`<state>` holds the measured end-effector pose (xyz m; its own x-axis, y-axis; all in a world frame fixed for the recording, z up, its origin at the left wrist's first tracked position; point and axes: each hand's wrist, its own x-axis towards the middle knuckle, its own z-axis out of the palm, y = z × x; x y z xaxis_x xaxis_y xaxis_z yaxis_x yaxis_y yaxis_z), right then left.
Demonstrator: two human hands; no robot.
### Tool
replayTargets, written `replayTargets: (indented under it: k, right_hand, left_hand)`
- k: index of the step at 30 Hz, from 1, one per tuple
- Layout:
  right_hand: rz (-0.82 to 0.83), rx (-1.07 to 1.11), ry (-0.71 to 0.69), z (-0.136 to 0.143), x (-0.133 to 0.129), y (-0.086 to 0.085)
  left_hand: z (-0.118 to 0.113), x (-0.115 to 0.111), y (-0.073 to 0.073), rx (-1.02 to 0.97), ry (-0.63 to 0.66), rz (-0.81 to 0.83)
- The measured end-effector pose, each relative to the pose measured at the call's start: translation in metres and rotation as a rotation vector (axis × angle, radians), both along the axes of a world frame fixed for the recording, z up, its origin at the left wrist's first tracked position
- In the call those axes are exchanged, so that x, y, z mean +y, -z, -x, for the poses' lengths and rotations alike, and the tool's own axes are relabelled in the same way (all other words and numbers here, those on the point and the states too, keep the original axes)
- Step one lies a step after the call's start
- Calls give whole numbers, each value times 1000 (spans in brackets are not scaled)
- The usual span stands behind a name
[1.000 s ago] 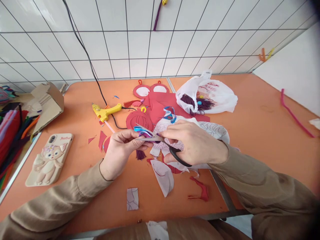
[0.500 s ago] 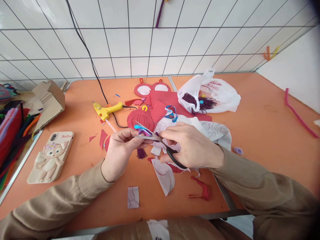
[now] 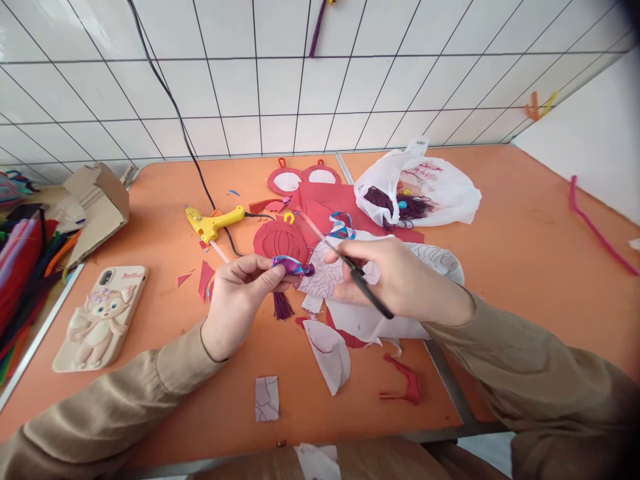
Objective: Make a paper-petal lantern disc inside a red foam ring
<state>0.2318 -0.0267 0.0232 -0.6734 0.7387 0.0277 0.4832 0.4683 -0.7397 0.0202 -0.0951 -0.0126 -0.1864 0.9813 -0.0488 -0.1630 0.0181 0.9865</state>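
Note:
My left hand [image 3: 245,293] pinches a folded blue and purple ribbon [image 3: 291,265] between thumb and fingers. A dark purple tassel [image 3: 283,305] shows just below those fingers; whether it is joined to the ribbon I cannot tell. My right hand [image 3: 395,277] is wrapped round black-handled scissors [image 3: 364,283], their blades pointing up and left, apart from the ribbon. Beneath both hands lie white patterned fabric [image 3: 327,270] and a round red piece [image 3: 280,241] with a yellow loop. Another blue and purple ribbon loop [image 3: 343,225] rests on the fabric's far edge.
A yellow glue gun [image 3: 215,223] with a cord lies left of the red felt [image 3: 330,200]. At the back right sits a white plastic bag [image 3: 440,193] holding dark yarn. A phone [image 3: 103,319] and a cardboard box [image 3: 100,207] are on the left. Fabric scraps [image 3: 330,353] lie in front.
The scissors have come away from the ribbon, moving right and turning upward with my right hand. My left hand keeps its pinch on the ribbon in nearly the same place.

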Motion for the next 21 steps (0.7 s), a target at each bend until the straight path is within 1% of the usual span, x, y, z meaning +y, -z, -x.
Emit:
replayTargets:
  k: [2, 4, 5, 7, 8, 9, 10, 11, 13, 16, 19, 21]
  right_hand:
    - [168, 182, 36, 0, -1, -1]
    - [382, 315, 26, 5, -5, 1]
    - [488, 368, 21, 8, -8, 4]
    - [658, 503, 28, 16, -14, 13]
    - [718, 558, 43, 20, -17, 18]
    - [753, 615, 73, 24, -19, 22]
    - [793, 649, 120, 27, -21, 27]
    - [834, 678, 155, 30, -22, 30]
    - [893, 714, 191, 33, -24, 34]
    - [931, 737, 187, 34, -25, 37]
    - [932, 737, 186, 35, -26, 39]
    - [907, 730, 197, 36, -25, 42]
  left_hand:
    - [3, -2, -3, 234, -26, -175]
    - [7, -6, -6, 517, -23, -384]
    - [11, -8, -7, 624, -3, -470]
    - [17, -11, -6, 761, 70, -555]
    - [20, -12, -3, 798, 133, -579]
    - [23, -13, 0, 838, 219, -559]
    - [25, -13, 5, 834, 244, -591]
    - [26, -12, 10, 811, 301, -638]
    - [27, -11, 19, 782, 375, -609]
    - [26, -10, 26, 691, 421, -473]
    - [26, -10, 27, 572, 456, -346]
    - [26, -9, 27, 530, 477, -301]
